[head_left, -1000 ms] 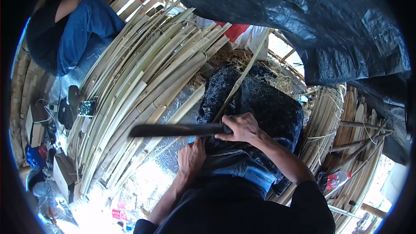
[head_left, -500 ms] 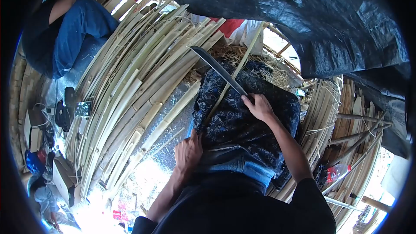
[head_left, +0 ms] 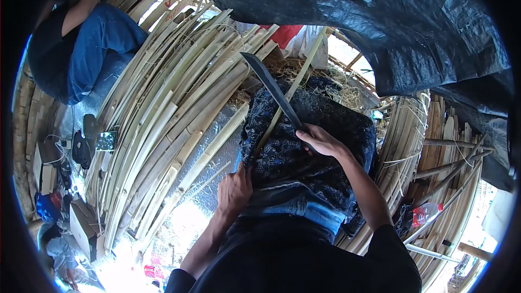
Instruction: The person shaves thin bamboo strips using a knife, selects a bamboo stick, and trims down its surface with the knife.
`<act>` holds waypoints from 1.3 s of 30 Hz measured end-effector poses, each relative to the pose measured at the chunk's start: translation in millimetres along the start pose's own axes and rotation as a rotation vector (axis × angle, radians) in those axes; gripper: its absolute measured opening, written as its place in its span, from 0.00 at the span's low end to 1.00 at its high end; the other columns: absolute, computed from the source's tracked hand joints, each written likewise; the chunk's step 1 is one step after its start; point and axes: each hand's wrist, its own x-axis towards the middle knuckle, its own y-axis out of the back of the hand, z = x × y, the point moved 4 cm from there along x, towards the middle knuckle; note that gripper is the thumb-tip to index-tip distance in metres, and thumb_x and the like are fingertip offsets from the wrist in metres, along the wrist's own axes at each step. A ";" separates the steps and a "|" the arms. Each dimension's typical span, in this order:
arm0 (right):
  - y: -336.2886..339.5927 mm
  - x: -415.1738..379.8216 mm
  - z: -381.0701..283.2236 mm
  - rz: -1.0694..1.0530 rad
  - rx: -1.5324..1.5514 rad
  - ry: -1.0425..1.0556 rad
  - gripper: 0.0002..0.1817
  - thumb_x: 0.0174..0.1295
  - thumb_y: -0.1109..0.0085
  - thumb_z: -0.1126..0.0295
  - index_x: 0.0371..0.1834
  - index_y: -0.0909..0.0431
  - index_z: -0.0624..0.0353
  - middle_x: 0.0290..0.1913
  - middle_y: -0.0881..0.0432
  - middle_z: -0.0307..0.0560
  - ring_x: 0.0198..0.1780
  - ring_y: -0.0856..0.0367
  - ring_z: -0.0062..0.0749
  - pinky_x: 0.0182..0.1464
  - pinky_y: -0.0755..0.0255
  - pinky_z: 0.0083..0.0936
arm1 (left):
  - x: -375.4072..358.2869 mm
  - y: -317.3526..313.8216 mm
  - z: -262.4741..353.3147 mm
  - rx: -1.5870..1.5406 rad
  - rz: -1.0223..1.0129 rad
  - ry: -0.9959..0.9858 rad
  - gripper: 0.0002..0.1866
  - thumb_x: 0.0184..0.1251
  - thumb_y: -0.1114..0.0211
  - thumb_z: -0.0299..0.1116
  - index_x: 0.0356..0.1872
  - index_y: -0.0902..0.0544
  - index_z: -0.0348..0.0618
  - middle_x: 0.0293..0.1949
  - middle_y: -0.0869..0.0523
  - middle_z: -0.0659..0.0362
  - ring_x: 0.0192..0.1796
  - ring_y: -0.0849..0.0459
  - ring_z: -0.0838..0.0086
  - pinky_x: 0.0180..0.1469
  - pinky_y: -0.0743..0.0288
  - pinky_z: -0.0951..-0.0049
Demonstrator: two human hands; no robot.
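My right hand is wrapped round the handle of a machete, whose long dark blade points up and to the left. The blade crosses over a narrow bamboo strip that slants across my lap. At the strip's near end, my left hand is closed, with the strip running down to its fingers. A dark blue patterned cloth covers my legs beneath both the strip and the blade.
Long split bamboo slats lie in a big pile on my left. A seated person in jeans is beyond it. Black plastic sheeting hangs at the upper right. Tied bamboo bundles and a plastic bottle are on my right.
My right hand has shifted a little toward me and the machete has turned, its blade now steeper across the strip. The left hand stays nearly in place.
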 end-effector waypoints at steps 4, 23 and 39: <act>5.1 -0.1 -12.0 -0.141 0.084 -0.089 0.21 0.76 0.51 0.47 0.37 0.31 0.55 0.25 0.27 0.36 0.23 0.26 0.21 0.28 0.28 0.24 | 5.9 9.1 0.8 -0.074 -0.071 -0.131 0.14 0.74 0.42 0.36 0.44 0.21 0.32 0.18 0.20 0.39 0.22 0.19 0.42 0.26 0.25 0.49; 40.4 1.2 -34.2 -0.329 0.133 -0.275 0.25 0.67 0.34 0.49 0.22 0.36 0.50 0.14 0.39 0.26 0.14 0.41 0.13 0.16 0.47 0.19 | 27.8 -21.0 -26.1 -1.292 -0.725 0.648 0.23 0.79 0.45 0.43 0.58 0.20 0.31 0.49 0.13 0.50 0.47 0.15 0.74 0.48 0.22 0.71; 23.4 -6.0 -9.8 -0.016 -0.152 -0.196 0.24 0.60 0.29 0.50 0.23 0.28 0.57 0.15 0.31 0.33 0.16 0.31 0.17 0.18 0.35 0.20 | 7.6 30.1 40.5 0.043 -0.279 0.028 0.19 0.76 0.46 0.32 0.56 0.27 0.24 0.18 0.20 0.43 0.22 0.17 0.51 0.25 0.25 0.51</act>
